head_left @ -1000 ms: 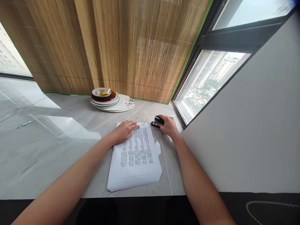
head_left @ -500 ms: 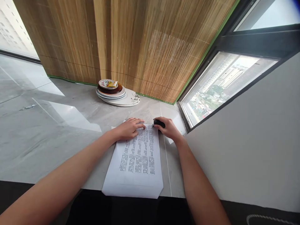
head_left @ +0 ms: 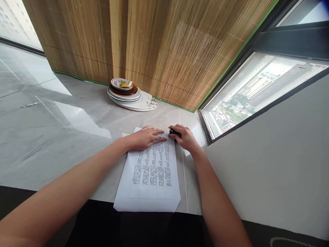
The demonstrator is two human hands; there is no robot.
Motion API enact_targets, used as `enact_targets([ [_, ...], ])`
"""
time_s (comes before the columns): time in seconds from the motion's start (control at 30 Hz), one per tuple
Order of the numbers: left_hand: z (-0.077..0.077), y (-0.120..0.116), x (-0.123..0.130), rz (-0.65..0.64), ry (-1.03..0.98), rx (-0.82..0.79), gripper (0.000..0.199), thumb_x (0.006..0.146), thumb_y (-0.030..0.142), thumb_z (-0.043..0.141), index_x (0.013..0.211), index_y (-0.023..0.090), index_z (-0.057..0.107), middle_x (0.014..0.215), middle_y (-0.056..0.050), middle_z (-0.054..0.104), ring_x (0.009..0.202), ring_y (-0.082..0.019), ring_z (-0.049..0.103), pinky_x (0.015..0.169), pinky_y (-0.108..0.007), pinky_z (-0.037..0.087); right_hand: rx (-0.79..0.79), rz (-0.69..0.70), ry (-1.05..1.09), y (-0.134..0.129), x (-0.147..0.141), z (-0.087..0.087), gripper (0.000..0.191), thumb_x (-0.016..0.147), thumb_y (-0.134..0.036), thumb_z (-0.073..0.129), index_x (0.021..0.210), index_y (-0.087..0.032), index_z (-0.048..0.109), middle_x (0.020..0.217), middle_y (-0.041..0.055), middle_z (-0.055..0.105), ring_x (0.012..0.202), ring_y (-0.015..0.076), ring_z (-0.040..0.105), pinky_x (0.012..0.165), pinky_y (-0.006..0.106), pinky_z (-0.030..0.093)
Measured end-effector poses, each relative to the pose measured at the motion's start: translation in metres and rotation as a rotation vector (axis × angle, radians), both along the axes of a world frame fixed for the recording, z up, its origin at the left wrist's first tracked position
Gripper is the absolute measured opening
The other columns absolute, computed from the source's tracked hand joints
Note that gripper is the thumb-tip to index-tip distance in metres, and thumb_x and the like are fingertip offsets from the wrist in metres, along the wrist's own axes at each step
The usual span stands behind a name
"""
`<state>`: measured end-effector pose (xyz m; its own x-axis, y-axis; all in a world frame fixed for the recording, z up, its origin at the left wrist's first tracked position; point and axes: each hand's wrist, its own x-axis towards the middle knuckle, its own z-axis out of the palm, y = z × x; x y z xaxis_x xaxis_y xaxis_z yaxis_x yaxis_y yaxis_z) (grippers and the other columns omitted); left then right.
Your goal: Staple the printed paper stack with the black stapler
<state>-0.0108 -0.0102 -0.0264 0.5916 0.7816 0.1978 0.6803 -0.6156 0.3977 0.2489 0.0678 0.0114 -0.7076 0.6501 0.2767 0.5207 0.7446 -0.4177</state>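
Note:
Printed paper (head_left: 151, 171) lies on the grey marble-like surface, its near edge reaching the front edge. My left hand (head_left: 146, 138) rests flat on the paper's far part with its fingers spread toward the right. At the far right corner of the paper, my right hand (head_left: 185, 138) is closed round a small black object (head_left: 175, 132), whose lower end meets the sheet. It looks like a stapler, though the fingers cover much of it.
Beyond the paper stands a stack of plates (head_left: 124, 94) with a small yellow packet on top. A bamboo blind (head_left: 144, 44) hangs behind it. To the right are a dark window frame (head_left: 231, 132) and a white wall (head_left: 277, 147).
My left hand has slid slightly right, and its fingers are now stretched out nearer the black object. My right hand still grips that object. The whole view has shifted a little.

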Motion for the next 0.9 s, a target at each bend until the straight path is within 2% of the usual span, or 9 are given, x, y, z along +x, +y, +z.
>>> enact_targets([
  [0.27,0.0011,-0.0009,0.0013,-0.008,0.001,0.003,0.057,0.103,0.014,0.047,0.146,0.049,0.059,0.165,0.004,0.047,0.15,-0.025,0.043,0.128,-0.06,0.02,0.059,-0.023,-0.056,-0.0003,-0.0024,-0.0016,0.029,0.097,-0.026,0.062,0.125,-0.028,0.07,0.108,0.0053,0.073,0.103,0.0259,0.067,0.092,0.04,0.044],
  [0.43,-0.0016,0.0001,0.0012,-0.01,-0.102,0.03,0.054,0.1,0.014,0.053,0.139,0.05,0.065,0.159,0.006,0.053,0.146,-0.026,0.049,0.128,-0.057,0.024,0.059,-0.036,-0.067,-0.0017,-0.005,-0.0011,0.028,0.097,-0.025,0.062,0.123,-0.028,0.07,0.107,0.0053,0.073,0.104,0.0264,0.066,0.091,0.04,0.043],
  [0.6,-0.0019,0.0001,0.0013,-0.017,-0.064,0.03,0.058,0.099,0.012,0.052,0.142,0.05,0.062,0.161,0.004,0.051,0.148,-0.027,0.047,0.127,-0.06,0.022,0.041,-0.045,-0.073,-0.0037,-0.0067,0.001,0.026,0.097,-0.025,0.062,0.122,-0.028,0.07,0.106,0.0045,0.073,0.104,0.0258,0.066,0.09,0.04,0.042],
  [0.9,-0.0034,0.0007,0.001,-0.005,-0.083,0.023,0.058,0.098,0.013,0.054,0.142,0.051,0.062,0.161,0.006,0.051,0.147,-0.026,0.048,0.127,-0.057,0.024,0.054,-0.054,-0.11,-0.0042,-0.009,0.0017,0.025,0.096,-0.025,0.063,0.118,-0.03,0.071,0.108,0.0041,0.074,0.105,0.0267,0.066,0.087,0.039,0.04],
])
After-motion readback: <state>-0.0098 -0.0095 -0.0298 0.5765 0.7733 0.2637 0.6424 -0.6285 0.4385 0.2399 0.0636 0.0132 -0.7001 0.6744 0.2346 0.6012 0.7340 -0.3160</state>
